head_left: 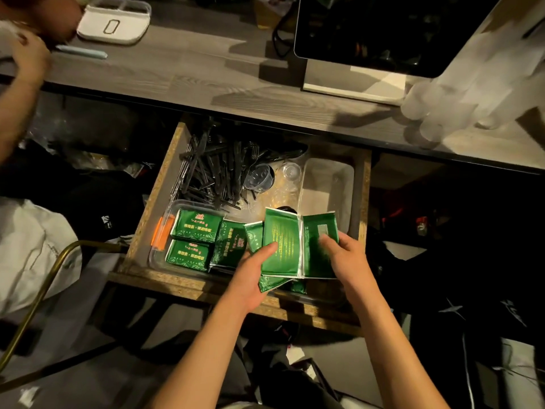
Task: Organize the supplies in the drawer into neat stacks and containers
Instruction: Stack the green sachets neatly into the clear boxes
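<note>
The wooden drawer (153, 199) is pulled out under the counter. My left hand (250, 274) grips a bunch of green foil packets (280, 243) from below, thumb across the front one. My right hand (345, 255) pinches another green packet (320, 231) next to them. To the left, a clear tray (174, 206) holds two neat stacks of green packets (196, 227) and a leaning one (230, 246). Black plastic cutlery (212, 169) lies in a loose heap at the drawer's back. An empty clear container (327, 187) sits at the right.
Small clear cups (290, 171) and a dark cup (259, 178) lie behind the packets. An orange item (160, 234) rests by the tray's left edge. On the counter stand a monitor (383, 31), frosted cups (442, 110) and a white box (113, 20). Another person's arm (20, 84) is at far left.
</note>
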Demonstrator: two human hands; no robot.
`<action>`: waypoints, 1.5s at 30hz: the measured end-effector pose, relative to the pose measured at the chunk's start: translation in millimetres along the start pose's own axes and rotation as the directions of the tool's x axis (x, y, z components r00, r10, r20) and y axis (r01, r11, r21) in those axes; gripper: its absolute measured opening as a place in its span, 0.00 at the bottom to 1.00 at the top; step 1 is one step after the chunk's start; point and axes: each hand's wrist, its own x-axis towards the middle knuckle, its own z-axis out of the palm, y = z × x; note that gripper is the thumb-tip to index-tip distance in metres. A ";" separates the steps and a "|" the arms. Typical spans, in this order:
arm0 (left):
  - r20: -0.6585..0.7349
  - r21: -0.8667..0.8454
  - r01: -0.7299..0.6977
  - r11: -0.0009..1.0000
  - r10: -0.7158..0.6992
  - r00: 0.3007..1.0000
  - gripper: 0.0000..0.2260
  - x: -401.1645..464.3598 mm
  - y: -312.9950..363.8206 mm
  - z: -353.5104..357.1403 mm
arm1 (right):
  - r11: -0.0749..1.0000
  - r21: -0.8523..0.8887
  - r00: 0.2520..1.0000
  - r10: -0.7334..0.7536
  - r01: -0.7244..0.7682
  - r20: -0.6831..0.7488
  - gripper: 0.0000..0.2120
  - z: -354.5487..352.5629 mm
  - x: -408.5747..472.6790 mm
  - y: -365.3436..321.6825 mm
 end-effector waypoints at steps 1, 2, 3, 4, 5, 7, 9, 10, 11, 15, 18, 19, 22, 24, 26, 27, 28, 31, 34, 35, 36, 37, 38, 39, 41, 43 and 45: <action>-0.008 -0.005 -0.020 1.000 0.020 1.000 0.36 3.1 -4.0 0.8 | 1.000 0.012 1.000 -0.015 0.015 0.009 0.09 5.3 -1.5 -2.6; 0.005 -0.035 -0.045 0.998 0.045 0.999 0.41 4.6 -7.0 3.5 | 0.999 0.024 0.999 -0.027 0.027 0.031 0.09 10.5 -4.6 -5.6; -0.006 -0.056 -0.055 0.997 0.055 0.998 0.46 7.2 -9.7 4.9 | 0.999 0.029 0.998 -0.035 0.033 0.057 0.09 14.9 -7.2 -7.0; -0.009 -0.060 -0.080 0.995 0.080 0.997 0.49 4.0 -8.5 11.9 | 0.999 0.027 0.996 -0.035 0.032 0.079 0.10 18.9 -8.7 -8.1; -0.039 -0.036 -0.088 0.995 0.087 0.995 0.50 3.6 -9.7 14.0 | 0.999 0.031 0.993 -0.039 0.036 0.108 0.13 21.8 -9.9 -9.1; 0.017 -0.029 -0.094 0.995 0.094 0.995 0.34 -5.4 -8.2 25.1 | 0.996 0.081 0.982 -0.054 0.040 0.182 0.23 28.0 -8.9 -6.4; 0.094 -0.023 -0.077 0.997 0.079 0.992 0.09 -14.5 -5.7 35.3 | 0.997 0.070 0.979 -0.058 0.045 0.194 0.23 33.2 -6.9 -2.8; 0.125 -0.031 -0.077 0.997 0.080 0.989 0.09 -16.4 -5.5 36.7 | 0.998 0.036 0.986 -0.052 0.046 0.161 0.19 35.2 -6.4 -2.2; 0.134 -0.046 -0.067 0.997 0.073 0.988 0.12 -19.1 -4.4 38.5 | 0.999 -0.012 0.995 -0.040 0.041 0.096 0.14 36.2 -5.4 -0.8; 0.116 -0.022 -0.045 0.999 0.047 0.992 0.31 -9.0 -10.7 38.1 | 0.993 -0.048 0.989 -0.109 0.105 -0.101 0.04 29.8 -3.7 6.3; -0.002 0.088 -0.048 0.995 0.049 0.999 0.53 6.9 -21.2 36.3 | 0.975 -0.122 0.950 -0.210 0.186 -0.231 0.07 19.3 -3.1 14.0; -0.008 0.113 -0.054 0.992 0.055 0.998 0.55 9.9 -22.9 34.9 | 0.971 -0.109 0.933 -0.234 0.212 -0.272 0.07 15.5 -2.6 15.1; 0.007 0.125 -0.007 0.992 0.006 1.000 0.50 7.1 -17.5 36.6 | 0.961 -0.003 0.946 -0.272 0.276 -0.175 0.07 7.5 0.8 14.9; 0.027 0.071 0.026 0.997 -0.028 0.999 0.30 7.1 -18.3 40.4 | 0.973 -0.018 0.973 -0.230 0.229 -0.006 0.06 8.7 3.6 16.6; 0.027 0.050 0.067 0.996 -0.069 0.997 0.19 6.4 -18.8 43.0 | 0.979 -0.079 0.982 -0.184 0.186 0.032 0.09 10.1 6.8 24.1; 0.033 0.042 0.086 0.995 -0.087 0.996 0.17 7.4 -18.8 42.5 | 0.982 -0.093 0.986 -0.165 0.165 0.011 0.14 10.2 10.7 29.2; 0.029 0.042 0.097 0.994 -0.098 0.995 0.16 10.7 -19.5 40.0 | 0.987 -0.085 0.990 -0.141 0.139 -0.017 0.17 9.6 14.6 33.7; 0.021 0.027 0.108 0.994 -0.108 0.994 0.17 18.4 -17.5 25.5 | 0.991 -0.102 0.972 -0.110 0.091 -0.206 0.13 5.1 33.9 50.4; 0.012 -0.011 0.083 0.996 -0.083 0.996 0.18 26.8 -13.7 4.5 | 0.902 -0.426 0.927 -0.215 0.067 -0.309 0.08 3.9 60.3 83.8; -0.014 -0.015 0.085 0.996 -0.085 0.996 0.20 30.3 -13.3 -2.5 | 0.820 -0.567 0.933 -0.265 0.084 -0.245 0.12 4.1 68.5 97.4; -0.039 -0.020 0.088 0.996 -0.088 0.995 0.24 33.8 -13.4 -8.3 | 0.742 -0.659 0.938 -0.303 0.123 -0.167 0.16 4.0 76.2 111.0; -0.060 -0.027 0.096 0.995 -0.097 0.993 0.26 37.2 -14.0 -13.6 | 0.684 -0.713 0.943 -0.319 0.156 -0.099 0.18 3.5 81.9 121.8; -0.075 -0.034 0.106 0.994 -0.108 0.991 0.26 38.4 -14.0 -16.4 | 0.640 -0.748 0.947 -0.318 0.177 -0.048 0.21 3.2 86.0 128.8; -0.092 -0.040 0.116 0.992 -0.120 0.989 0.25 40.5 -15.1 -19.1 | 0.592 -0.786 0.947 -0.321 0.181 -0.024 0.22 4.5 89.5 133.4; -0.109 -0.063 0.124 0.990 -0.130 0.985 0.20 45.1 -16.7 -22.3 | 0.477 -0.859 0.939 -0.343 0.184 0.011 0.24 10.3 95.4 137.5; -0.113 -0.063 0.127 0.990 -0.134 0.985 0.20 48.0 -17.7 -23.2 | 0.415 -0.897 0.959 -0.282 0.149 0.028 0.29 19.1 95.7 135.2; -0.158 -0.054 0.121 0.991 -0.128 0.979 0.27 49.7 -19.2 -24.4 | 0.366 -0.919 0.971 -0.229 0.145 0.062 0.34 27.5 97.9 143.1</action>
